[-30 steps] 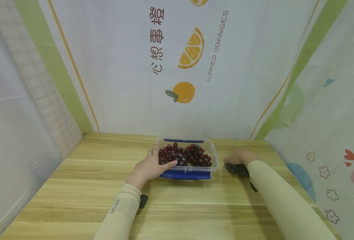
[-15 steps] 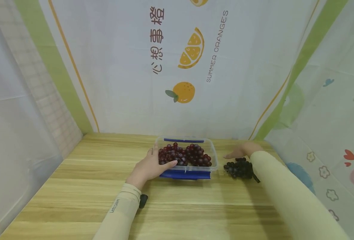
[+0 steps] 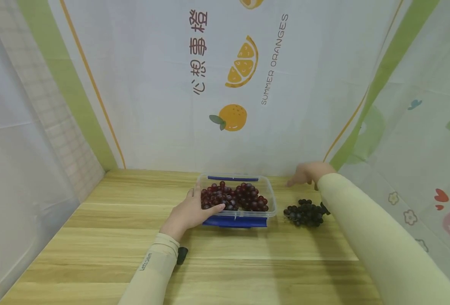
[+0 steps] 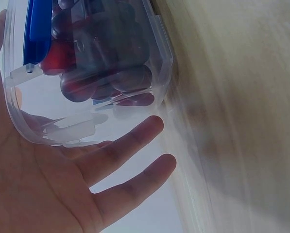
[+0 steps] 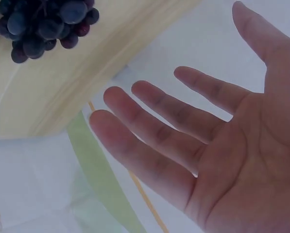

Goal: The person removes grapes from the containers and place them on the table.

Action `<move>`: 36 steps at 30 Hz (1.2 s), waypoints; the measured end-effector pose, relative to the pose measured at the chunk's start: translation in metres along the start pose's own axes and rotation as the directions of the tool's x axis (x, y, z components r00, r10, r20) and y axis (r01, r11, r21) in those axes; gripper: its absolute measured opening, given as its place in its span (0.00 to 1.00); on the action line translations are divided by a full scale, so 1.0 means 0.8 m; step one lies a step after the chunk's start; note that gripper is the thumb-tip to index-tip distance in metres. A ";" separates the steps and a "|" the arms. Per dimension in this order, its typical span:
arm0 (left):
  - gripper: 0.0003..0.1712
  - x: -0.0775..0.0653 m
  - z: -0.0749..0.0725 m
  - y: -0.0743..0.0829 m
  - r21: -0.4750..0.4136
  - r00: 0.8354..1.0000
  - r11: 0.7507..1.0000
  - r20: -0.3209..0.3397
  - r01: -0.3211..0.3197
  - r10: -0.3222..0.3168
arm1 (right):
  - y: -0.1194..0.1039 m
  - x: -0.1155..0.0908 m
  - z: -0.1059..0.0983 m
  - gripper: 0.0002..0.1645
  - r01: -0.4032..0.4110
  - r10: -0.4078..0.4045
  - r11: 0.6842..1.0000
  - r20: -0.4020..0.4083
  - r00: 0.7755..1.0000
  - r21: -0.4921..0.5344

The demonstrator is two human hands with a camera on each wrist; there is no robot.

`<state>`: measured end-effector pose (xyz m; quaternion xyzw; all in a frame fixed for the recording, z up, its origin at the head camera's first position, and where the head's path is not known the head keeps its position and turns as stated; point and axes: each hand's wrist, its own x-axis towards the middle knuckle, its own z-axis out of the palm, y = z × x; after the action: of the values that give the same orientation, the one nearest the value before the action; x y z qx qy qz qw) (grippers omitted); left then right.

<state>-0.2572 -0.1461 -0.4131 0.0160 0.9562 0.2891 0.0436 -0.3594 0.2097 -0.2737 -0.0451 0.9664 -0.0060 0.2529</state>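
My left hand (image 3: 187, 212) rests against the left side of a clear plastic food container (image 3: 271, 203) with blue clips. Its thumb lies across the front rim; in the left wrist view its lower fingers (image 4: 135, 191) stretch out straight beside the container's corner. Inside sit dark red grapes (image 3: 249, 197), one bunch partly behind the thumb. My right hand (image 3: 309, 173) hovers past the back right of the table, holding nothing, its fingers (image 5: 149, 150) spread in the right wrist view. Nearer to me, under that forearm, a bunch of black grapes (image 3: 305, 213) lies on the table.
The wood-grain table (image 3: 225, 271) ends at a white cloth backdrop (image 3: 164, 106) printed with oranges. Cloth walls (image 3: 400, 140) also close in the left and right sides. The container stands near the table's back edge.
My right hand has let go of the black grapes, then lifted up and back from them, leaving the bunch in fuller view. My left hand and the container have stayed in place.
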 end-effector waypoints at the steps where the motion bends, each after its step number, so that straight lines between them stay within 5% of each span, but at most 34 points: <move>1: 0.78 0.000 0.000 0.000 0.000 1.000 1.000 -0.002 0.001 -0.001 | -0.001 -0.001 -0.002 0.57 0.004 -0.004 1.000 0.002 1.000 0.002; 14: 0.78 0.004 0.002 0.000 0.004 1.000 1.000 -0.007 -0.001 0.001 | -0.024 -0.022 -0.037 0.48 0.027 -0.029 0.995 -0.025 0.999 -0.097; 21: 0.78 0.003 0.001 0.002 -0.003 1.000 1.000 0.002 -0.008 0.008 | -0.045 -0.027 -0.043 0.51 0.048 -0.048 0.999 -0.003 0.999 -0.013; 36: 0.78 0.000 -0.003 0.002 0.002 1.000 1.000 0.002 -0.011 0.011 | -0.101 -0.044 -0.048 0.46 0.107 -0.108 0.994 -0.046 0.993 -0.019</move>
<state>-0.2576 -0.1461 -0.4098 0.0217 0.9564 0.2882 0.0428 -0.3410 0.1317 -0.2200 -0.0990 0.9683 -0.0128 0.2288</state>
